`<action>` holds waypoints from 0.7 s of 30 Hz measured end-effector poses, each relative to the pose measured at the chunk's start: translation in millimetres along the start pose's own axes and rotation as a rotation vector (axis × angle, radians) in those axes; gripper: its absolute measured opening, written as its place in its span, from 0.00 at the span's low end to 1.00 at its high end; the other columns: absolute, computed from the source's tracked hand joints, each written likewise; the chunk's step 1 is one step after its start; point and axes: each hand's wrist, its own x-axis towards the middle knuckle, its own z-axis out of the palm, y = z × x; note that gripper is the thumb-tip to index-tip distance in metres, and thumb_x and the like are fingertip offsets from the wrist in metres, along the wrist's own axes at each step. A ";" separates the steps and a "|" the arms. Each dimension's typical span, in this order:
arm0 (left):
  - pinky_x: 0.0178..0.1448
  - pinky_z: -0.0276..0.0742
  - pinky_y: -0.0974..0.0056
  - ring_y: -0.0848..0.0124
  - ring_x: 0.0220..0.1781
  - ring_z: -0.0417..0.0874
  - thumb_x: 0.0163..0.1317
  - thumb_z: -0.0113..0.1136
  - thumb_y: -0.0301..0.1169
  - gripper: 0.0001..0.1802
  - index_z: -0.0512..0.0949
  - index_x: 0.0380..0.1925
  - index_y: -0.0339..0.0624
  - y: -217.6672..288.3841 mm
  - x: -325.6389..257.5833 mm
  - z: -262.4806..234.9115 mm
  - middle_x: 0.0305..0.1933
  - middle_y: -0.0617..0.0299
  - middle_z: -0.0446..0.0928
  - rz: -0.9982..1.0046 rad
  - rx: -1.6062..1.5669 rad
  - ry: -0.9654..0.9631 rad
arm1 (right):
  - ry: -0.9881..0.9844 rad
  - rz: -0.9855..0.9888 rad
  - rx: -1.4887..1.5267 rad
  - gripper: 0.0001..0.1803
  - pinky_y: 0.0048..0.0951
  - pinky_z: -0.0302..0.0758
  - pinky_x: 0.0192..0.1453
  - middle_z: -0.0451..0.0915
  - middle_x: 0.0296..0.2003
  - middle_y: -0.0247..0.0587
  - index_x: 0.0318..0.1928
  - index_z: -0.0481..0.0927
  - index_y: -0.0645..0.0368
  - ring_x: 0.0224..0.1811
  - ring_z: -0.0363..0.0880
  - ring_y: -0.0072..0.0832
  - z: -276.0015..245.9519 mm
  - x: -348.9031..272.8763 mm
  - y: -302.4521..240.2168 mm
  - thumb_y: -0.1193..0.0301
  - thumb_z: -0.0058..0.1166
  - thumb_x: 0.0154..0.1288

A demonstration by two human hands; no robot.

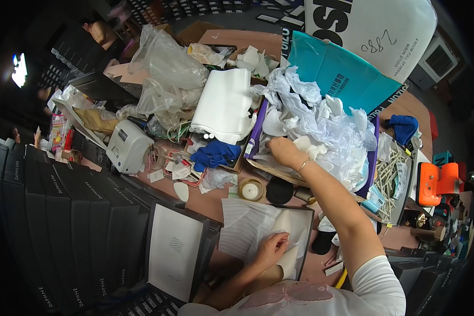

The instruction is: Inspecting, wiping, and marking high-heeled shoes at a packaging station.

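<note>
My right hand (pixel 288 152) reaches into a purple-edged box (pixel 254 131) heaped with crumpled white plastic and tissue (pixel 342 142). Its fingers curl down by the box's near left corner, and what they grip, if anything, is hidden. Close to my body, my left hand (pixel 271 249) rests over an open shoebox (pixel 306 224) lined with white tissue paper (pixel 245 226). Its fingertips are pressed together beside a cream shoe (pixel 282 221); anything between them is too small to make out. A second cream shoe (pixel 288 262) lies partly under my wrist.
Dark shoeboxes (pixel 84 221) stand stacked at the left, beside an upright box lid (pixel 175 253). A tape roll (pixel 252 189) and black round pad (pixel 279 189) lie between the boxes. A white label printer (pixel 128 146) sits left; an orange device (pixel 438 183) stands right.
</note>
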 end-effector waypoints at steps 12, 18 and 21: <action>0.41 0.79 0.67 0.68 0.38 0.83 0.61 0.60 0.24 0.15 0.76 0.48 0.35 -11.2 2.2 0.5 0.40 0.53 0.80 -0.028 -0.030 -0.020 | 0.107 0.159 -0.154 0.14 0.42 0.79 0.39 0.79 0.38 0.52 0.48 0.76 0.58 0.37 0.82 0.46 14.2 2.9 17.8 0.73 0.48 0.61; 0.42 0.79 0.68 0.68 0.38 0.83 0.61 0.61 0.25 0.15 0.76 0.49 0.36 -5.7 3.0 -2.0 0.40 0.54 0.80 -0.016 -0.011 -0.024 | 0.139 0.218 -0.208 0.13 0.42 0.79 0.37 0.79 0.38 0.50 0.48 0.76 0.56 0.36 0.83 0.44 19.4 7.1 9.4 0.70 0.41 0.68; 0.42 0.79 0.68 0.68 0.39 0.83 0.61 0.60 0.25 0.15 0.76 0.49 0.36 -7.9 3.5 -0.3 0.40 0.54 0.80 -0.037 -0.018 -0.030 | 0.147 0.177 -0.209 0.13 0.41 0.79 0.37 0.79 0.39 0.50 0.45 0.78 0.56 0.36 0.83 0.43 12.4 7.5 3.3 0.69 0.41 0.68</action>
